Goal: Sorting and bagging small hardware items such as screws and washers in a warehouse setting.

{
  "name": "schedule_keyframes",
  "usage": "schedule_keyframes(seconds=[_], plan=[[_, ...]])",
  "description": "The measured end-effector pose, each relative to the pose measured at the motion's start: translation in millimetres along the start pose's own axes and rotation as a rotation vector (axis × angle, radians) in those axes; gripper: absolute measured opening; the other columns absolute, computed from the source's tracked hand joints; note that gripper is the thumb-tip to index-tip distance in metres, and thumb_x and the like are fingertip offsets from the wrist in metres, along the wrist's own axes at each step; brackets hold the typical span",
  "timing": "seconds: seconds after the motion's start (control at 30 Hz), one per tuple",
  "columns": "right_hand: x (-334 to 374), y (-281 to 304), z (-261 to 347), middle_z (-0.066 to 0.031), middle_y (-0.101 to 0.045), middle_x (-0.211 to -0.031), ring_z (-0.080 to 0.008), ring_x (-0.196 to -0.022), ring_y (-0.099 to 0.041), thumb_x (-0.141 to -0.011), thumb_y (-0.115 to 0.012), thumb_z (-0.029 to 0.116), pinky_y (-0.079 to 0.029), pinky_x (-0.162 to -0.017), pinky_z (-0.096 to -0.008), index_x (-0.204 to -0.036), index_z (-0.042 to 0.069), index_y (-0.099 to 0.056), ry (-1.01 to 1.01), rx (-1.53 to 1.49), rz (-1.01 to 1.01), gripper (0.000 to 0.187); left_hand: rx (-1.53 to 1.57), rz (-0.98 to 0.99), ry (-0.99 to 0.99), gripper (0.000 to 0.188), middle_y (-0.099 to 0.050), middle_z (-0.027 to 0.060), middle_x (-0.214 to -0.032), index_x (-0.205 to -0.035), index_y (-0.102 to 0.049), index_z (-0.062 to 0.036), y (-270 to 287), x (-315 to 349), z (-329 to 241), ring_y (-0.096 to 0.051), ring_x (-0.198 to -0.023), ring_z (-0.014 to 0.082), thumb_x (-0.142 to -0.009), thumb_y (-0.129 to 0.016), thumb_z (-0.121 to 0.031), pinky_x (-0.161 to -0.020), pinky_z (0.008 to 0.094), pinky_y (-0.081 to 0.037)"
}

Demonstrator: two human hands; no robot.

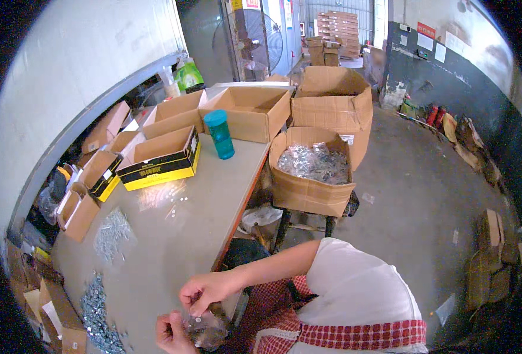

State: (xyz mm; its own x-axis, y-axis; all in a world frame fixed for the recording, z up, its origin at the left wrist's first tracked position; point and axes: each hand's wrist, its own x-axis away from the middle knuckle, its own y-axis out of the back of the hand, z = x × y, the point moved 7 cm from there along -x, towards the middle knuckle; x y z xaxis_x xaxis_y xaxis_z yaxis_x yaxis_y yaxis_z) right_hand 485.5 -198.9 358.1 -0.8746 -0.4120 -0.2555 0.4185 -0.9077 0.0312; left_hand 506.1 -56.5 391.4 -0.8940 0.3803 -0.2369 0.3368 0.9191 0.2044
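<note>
My left hand (171, 334) sits at the lower edge of the view, closed on a small clear plastic bag (206, 331) with a few small metal parts inside. Just above the bag's mouth, my right hand (205, 291) has its fingertips pinched together over a small part. Both hands hover at the near edge of the grey table (214, 194). Two piles of small silver screws (112, 234) (95, 312) lie on the table to the left of my hands.
A teal lidded bottle (219, 134) stands mid-table among several open cardboard boxes, one black and yellow (162, 164). An open carton of clear hardware bags (313, 168) rests on a stand right of the table. Bigger cartons (332, 106) stand behind it on a concrete floor.
</note>
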Motion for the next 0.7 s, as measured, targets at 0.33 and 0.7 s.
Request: schedule_keyframes(seconds=[0.33, 0.7], plan=[[7.5, -15.6, -0.5, -0.0051, -0.063, -0.076, -0.0121, -0.064, -0.061, -0.089, -0.070, 0.016, -0.049, -0.058, -0.0275, -0.089, 0.000, -0.059, -0.056, -0.145, 0.049, 0.019, -0.017, -0.001, -0.015, 0.019, -0.062, 0.0029, -0.074, -0.081, -0.063, -0.0027, 13.8, 11.9, 8.7, -0.053, -0.069, 0.0126, -0.093, -0.069, -0.016, -0.067, 0.0251, -0.044], [-6.5, -9.5, -24.2, -0.0096, -0.061, -0.110, -0.0189, -0.105, -0.058, -0.092, -0.066, 0.023, -0.053, -0.082, -0.0331, -0.119, 0.004, -0.055, -0.014, 0.527, -0.018, 0.034, -0.117, -0.028, 0.193, 0.010, -0.069, 0.0033, -0.082, -0.092, -0.071, -0.0001, 38.5, 18.2, 47.3, -0.060, -0.077, 0.0083, -0.088, -0.071, -0.010, -0.071, 0.0245, -0.049]])
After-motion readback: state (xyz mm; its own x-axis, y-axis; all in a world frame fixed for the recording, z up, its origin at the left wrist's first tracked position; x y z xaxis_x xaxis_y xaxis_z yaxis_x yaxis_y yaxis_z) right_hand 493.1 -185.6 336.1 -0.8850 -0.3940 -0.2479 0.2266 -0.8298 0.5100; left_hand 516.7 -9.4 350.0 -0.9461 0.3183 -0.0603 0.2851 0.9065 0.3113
